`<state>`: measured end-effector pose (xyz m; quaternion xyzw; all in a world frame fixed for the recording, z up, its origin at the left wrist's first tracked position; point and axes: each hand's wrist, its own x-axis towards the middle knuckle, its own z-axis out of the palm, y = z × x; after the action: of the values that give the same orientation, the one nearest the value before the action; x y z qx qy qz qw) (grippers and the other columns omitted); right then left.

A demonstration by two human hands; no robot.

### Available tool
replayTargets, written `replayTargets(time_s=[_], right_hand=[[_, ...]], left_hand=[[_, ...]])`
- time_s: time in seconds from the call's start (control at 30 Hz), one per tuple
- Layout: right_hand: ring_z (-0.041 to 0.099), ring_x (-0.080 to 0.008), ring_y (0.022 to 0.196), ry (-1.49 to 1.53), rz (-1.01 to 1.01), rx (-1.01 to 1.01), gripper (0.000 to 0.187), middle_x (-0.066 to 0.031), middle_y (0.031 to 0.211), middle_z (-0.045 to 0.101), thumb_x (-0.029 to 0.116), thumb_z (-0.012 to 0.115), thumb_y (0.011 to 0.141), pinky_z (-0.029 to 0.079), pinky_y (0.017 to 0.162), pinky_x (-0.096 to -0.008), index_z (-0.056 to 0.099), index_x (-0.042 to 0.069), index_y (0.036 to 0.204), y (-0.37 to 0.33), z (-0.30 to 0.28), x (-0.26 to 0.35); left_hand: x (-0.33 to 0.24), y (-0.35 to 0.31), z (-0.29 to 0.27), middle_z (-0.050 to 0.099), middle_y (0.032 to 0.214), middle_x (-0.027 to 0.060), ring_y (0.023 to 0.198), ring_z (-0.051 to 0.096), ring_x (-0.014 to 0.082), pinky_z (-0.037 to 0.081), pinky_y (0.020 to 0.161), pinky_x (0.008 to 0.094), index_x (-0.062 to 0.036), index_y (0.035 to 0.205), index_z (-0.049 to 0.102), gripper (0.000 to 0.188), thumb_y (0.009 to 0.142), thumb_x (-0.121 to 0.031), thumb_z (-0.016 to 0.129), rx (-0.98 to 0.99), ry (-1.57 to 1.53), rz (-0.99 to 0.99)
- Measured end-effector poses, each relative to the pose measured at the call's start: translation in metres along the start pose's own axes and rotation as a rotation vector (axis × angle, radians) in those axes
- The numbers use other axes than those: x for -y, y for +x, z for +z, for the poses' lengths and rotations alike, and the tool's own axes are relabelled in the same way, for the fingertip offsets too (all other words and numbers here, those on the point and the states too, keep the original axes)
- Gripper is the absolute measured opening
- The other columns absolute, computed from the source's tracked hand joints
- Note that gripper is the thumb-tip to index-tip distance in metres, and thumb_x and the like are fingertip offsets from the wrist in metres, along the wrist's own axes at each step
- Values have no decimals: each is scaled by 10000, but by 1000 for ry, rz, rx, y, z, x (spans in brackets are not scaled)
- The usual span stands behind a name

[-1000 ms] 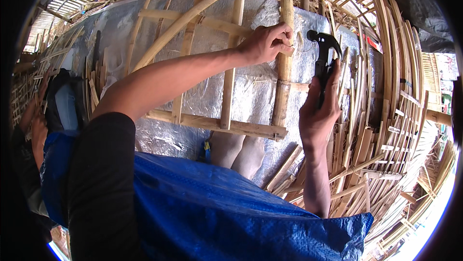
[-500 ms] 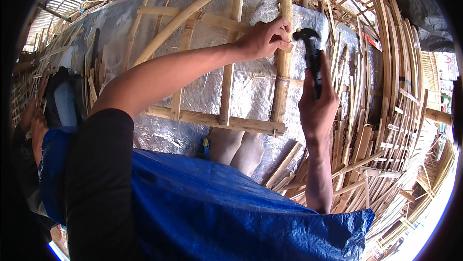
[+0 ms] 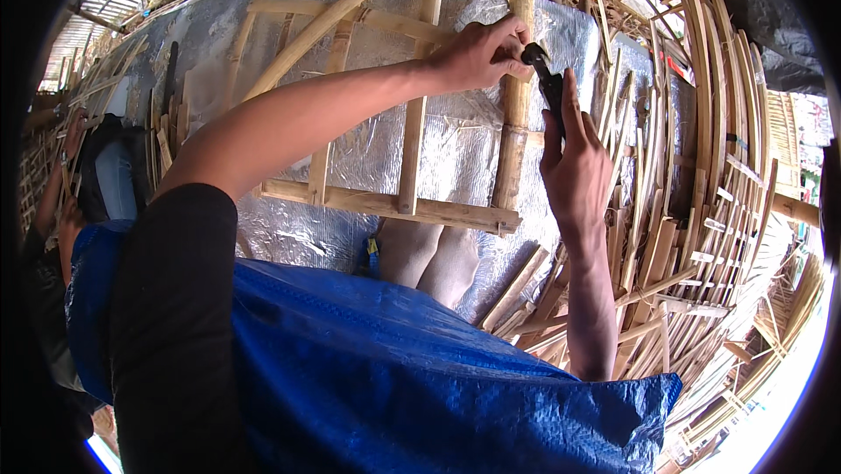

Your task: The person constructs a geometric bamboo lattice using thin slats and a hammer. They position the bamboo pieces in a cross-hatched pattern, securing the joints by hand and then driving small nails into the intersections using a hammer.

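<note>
Left hand [image 3: 480, 55] pinching against upright pale bamboo pole [image 3: 512, 154], fingertips touching black metal hammer head [image 3: 534, 55]. Right hand [image 3: 574, 167] wrapping around dark hammer handle, just right of pole. Crinkled silver foil sheet [image 3: 455, 159] lying behind frame. Bent bamboo strips [image 3: 701, 167] crowding right of right hand. Blue woven plastic tarp [image 3: 394, 369] filling space below both forearms.

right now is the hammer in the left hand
No, the dark hammer is gripped by the right hand, while the left hand rests on the upright bamboo pole.
</note>
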<state>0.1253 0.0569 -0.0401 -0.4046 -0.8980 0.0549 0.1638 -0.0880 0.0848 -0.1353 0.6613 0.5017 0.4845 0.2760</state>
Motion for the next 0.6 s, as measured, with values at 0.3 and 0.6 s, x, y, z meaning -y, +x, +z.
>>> replayTargets(time_s=[0.3, 0.6], right_hand=[[689, -236, 625, 62, 84, -8, 568, -184, 885, 702, 115, 597, 961, 499, 452, -357, 401, 125, 1495, -3, 1, 7], [571, -131, 489, 4, 20, -63, 622, -150, 893, 703, 148, 607, 964, 444, 387, -278, 338, 100, 1522, -10, 8, 3]], left_hand=[[-7, 0, -5, 734, 852, 85, 833, 717, 217, 532, 729, 328, -44, 1044, 492, 363, 839, -159, 768, 40, 21, -55], [2, 3, -2, 739, 859, 79, 831, 715, 211, 532, 728, 319, -36, 1041, 501, 383, 824, -179, 783, -32, 86, 65]])
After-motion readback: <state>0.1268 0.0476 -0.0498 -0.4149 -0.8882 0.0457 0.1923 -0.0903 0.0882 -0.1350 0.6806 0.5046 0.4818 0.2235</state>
